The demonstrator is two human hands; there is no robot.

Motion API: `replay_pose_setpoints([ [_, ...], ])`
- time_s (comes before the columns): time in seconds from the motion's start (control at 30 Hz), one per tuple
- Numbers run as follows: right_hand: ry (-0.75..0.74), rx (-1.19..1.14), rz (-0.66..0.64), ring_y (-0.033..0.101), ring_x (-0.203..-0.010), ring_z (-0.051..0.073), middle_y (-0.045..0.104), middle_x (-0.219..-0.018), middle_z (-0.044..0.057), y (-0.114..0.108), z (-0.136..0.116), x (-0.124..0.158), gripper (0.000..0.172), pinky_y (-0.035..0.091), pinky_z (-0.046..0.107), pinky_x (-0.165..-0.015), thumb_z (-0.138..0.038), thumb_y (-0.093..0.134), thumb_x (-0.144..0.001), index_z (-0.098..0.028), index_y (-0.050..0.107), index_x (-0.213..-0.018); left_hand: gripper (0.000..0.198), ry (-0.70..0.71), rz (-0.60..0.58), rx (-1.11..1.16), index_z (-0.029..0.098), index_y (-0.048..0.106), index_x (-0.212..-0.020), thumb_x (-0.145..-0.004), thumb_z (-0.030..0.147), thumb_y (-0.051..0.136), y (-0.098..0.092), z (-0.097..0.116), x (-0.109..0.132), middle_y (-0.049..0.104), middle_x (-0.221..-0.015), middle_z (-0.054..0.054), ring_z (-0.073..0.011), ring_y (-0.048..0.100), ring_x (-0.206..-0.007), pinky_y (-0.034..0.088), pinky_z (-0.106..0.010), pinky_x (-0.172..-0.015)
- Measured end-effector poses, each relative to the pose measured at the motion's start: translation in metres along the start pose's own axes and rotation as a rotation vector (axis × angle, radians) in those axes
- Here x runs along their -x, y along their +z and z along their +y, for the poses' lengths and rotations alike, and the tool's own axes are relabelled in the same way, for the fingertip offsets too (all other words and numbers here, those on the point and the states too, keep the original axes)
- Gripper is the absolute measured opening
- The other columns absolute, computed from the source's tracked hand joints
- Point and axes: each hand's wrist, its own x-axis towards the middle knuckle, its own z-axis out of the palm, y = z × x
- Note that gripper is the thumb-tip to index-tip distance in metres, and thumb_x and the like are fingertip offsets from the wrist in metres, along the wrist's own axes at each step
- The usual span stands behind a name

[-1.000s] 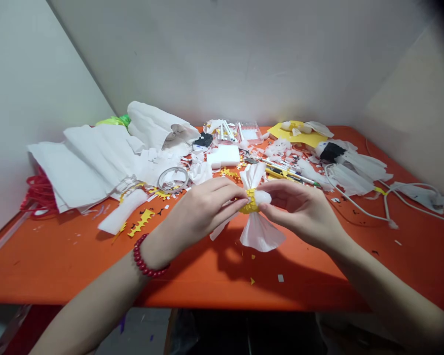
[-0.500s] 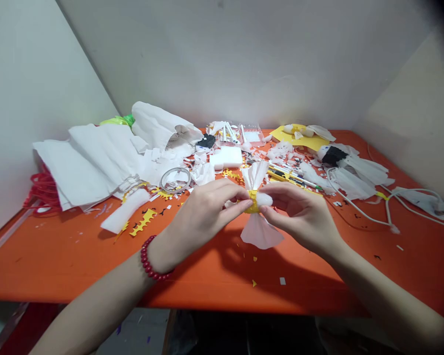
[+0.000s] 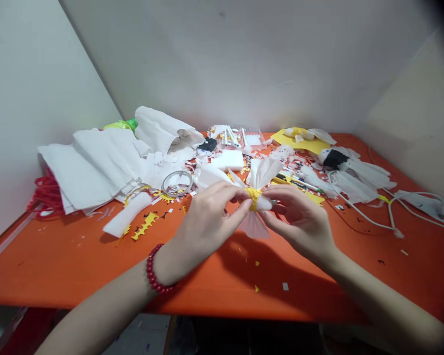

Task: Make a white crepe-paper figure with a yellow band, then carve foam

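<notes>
Between my two hands, above the orange table, is a small paper craft figure [image 3: 252, 198]. It has a white padded body with a yellow band round the middle, and thin white paper wings fan out above and below. My left hand [image 3: 218, 209], with a red bead bracelet [image 3: 155, 268] at its wrist, pinches the yellow band from the left. On the other side, my right hand [image 3: 299, 217] has thumb and fingers closed round the white rounded end [image 3: 263, 202]. Part of the figure is hidden behind my left fingers.
White paper sheets [image 3: 99, 162] lie at the left beside red cord [image 3: 46, 195]. A tape roll [image 3: 177, 184], a white block [image 3: 227, 160] and boxed markers [image 3: 231, 136] stand behind my hands. Finished-looking craft figures [image 3: 335, 159] and a white cable [image 3: 358, 217] lie right. Paper scraps are scattered about.
The figure has turned in my hands, so its upper wings now spread apart and the lower wing shows less. Both hands keep their hold. The whole view has shifted slightly.
</notes>
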Motion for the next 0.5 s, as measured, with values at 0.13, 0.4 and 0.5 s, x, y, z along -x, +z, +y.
replay_pose_setpoints([
  [0.13,-0.062,0.135,0.029,0.056,-0.101,0.016,0.057,-0.105,0.006,0.0026,-0.0022,0.0019,0.026,0.058,0.029,-0.079,-0.015,0.062,-0.078,-0.022,0.060,-0.103,0.005,0.028,0.032,-0.026,0.017,0.064,-0.086,-0.083,0.019,0.060,0.0033,-0.0014,0.0029,0.070,-0.084,-0.001,-0.0124,0.064,-0.074,0.052,-0.025,-0.072],
  [0.4,-0.151,0.288,0.084,0.058,-0.098,0.016,0.058,-0.103,0.007,0.0081,-0.0081,0.0012,0.024,0.059,0.028,-0.075,-0.015,0.062,-0.077,-0.021,0.059,-0.101,0.006,0.038,0.059,-0.032,0.017,0.065,-0.085,-0.082,0.017,0.060,0.0026,0.0010,0.0023,0.072,-0.079,0.000,-0.0117,0.065,-0.065,0.054,-0.023,-0.065],
  [0.5,-0.132,0.251,0.090,0.057,-0.098,0.016,0.058,-0.103,0.007,0.0093,-0.0074,0.0022,0.025,0.059,0.029,-0.077,-0.013,0.063,-0.077,-0.021,0.059,-0.100,0.006,0.025,0.045,-0.014,0.018,0.065,-0.086,-0.081,0.017,0.062,0.0019,0.0025,0.0025,0.072,-0.078,0.001,-0.0106,0.065,-0.063,0.054,-0.021,-0.065],
])
